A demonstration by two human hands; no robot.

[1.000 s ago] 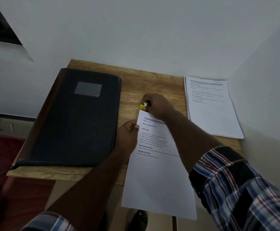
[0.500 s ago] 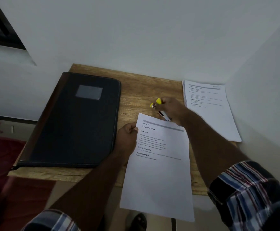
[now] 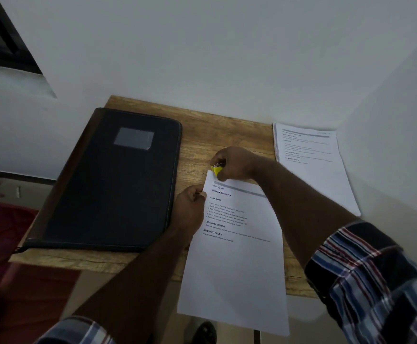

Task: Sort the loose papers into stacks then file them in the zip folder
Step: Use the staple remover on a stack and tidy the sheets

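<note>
Right hand (image 3: 232,163), gripping yellow clip (image 3: 216,170), returned to sheet (image 3: 237,244) corner; left hand (image 3: 192,207) pinches edge. Paper light, floppy.

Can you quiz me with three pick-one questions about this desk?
1. Where is the zip folder?
A. left on the table
B. under the papers
C. on the floor

2. What colour is the small thing in the right hand?
A. red
B. yellow
C. green

3. Is the folder open?
A. wide open
B. half open
C. closed flat

Answers: 1 A, it lies left of both hands. 2 B, yellow shows at the sheet's top corner. 3 C, only its cover shows. The left hand pinches the sheet's edge.
</note>
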